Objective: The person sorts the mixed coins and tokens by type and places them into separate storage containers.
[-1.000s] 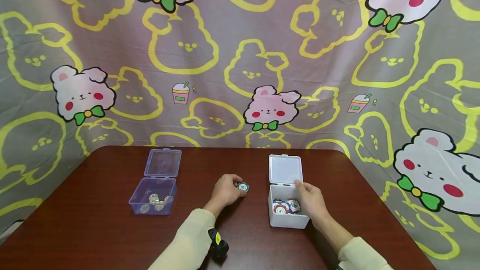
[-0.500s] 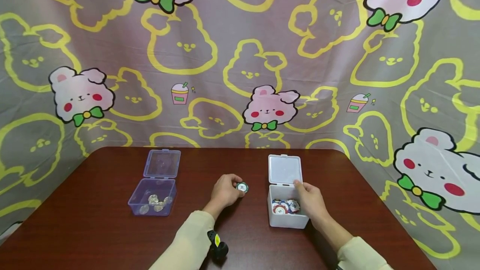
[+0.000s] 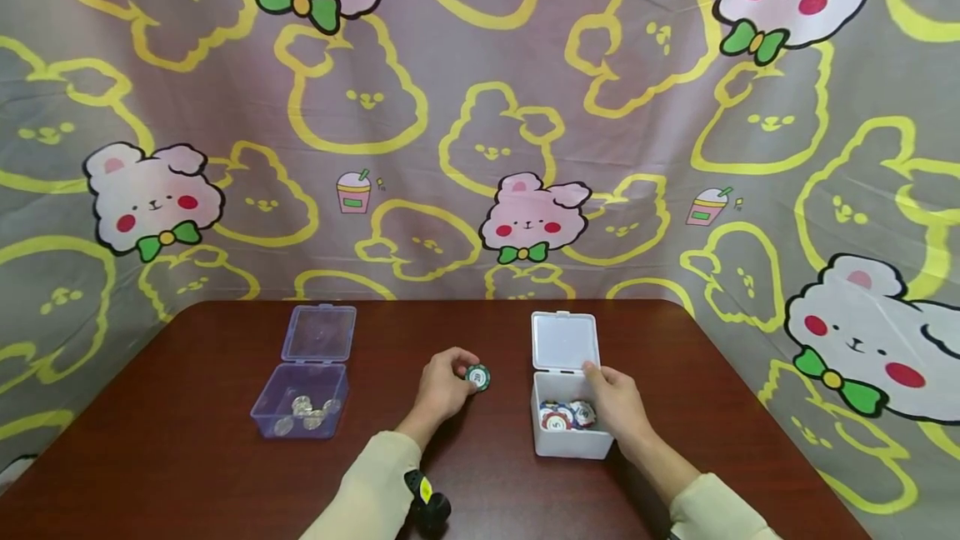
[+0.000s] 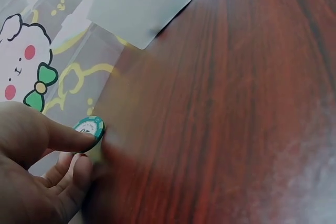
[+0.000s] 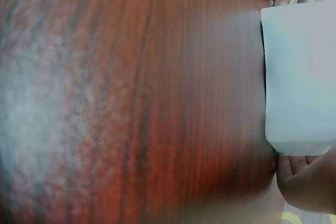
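Note:
My left hand [image 3: 442,388] pinches a green-edged poker chip [image 3: 477,377] between thumb and fingers, close over the middle of the table. In the left wrist view, the thumb lies across the face of the chip [image 4: 90,126]. To the right stands a white plastic box [image 3: 573,443] with its lid [image 3: 565,340] raised. Several red, blue and dark poker chips [image 3: 557,418] lie inside it. My right hand [image 3: 621,405] grips the box by its right side, thumb at the top edge near the hinge. In the right wrist view, the box wall [image 5: 299,82] hides part of that hand.
A clear purple box [image 3: 272,397] with its lid up stands at the left, holding several silver coins [image 3: 303,406]. The dark red wooden table [image 3: 225,473] ends at the back against a curtain [image 3: 420,140] with cartoon bears.
The chip in my left hand has tilted so its face shows rounder to the head camera. My right hand keeps its grip on the white box. The head view has shifted slightly.

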A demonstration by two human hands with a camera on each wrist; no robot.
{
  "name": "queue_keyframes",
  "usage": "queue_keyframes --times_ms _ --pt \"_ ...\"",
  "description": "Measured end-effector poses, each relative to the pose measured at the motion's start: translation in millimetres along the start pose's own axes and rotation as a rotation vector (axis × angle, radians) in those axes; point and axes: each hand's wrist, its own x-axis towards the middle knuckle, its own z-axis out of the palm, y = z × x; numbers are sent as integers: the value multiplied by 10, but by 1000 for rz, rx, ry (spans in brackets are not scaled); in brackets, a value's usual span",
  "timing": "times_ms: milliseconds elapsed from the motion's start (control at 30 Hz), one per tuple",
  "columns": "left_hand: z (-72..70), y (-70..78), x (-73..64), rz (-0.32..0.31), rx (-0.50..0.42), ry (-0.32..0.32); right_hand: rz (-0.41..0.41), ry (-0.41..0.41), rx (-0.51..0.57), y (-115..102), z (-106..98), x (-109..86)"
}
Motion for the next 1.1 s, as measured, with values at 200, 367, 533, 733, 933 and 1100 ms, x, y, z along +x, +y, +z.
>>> queue_keyframes --times_ms 200,367,533,733,933,1100 --pt "-52 -29 -35 1 -107 -29 -9 8 -16 -8 19 6" --pt "-104 -32 -56 -3 -149 -53 -18 12 -13 -1 33 14" --pt "-134 -32 -64 20 -163 -64 -25 18 -6 8 49 24" --pt "-164 -24 -98 20 -202 -87 -14 27 -11 6 51 19" --pt "-207 -11 -169 -41 -342 -127 -14 31 -9 -9 46 8" --pt "-231 -1 -250 -88 -458 -190 -15 29 -3 -17 42 -6"
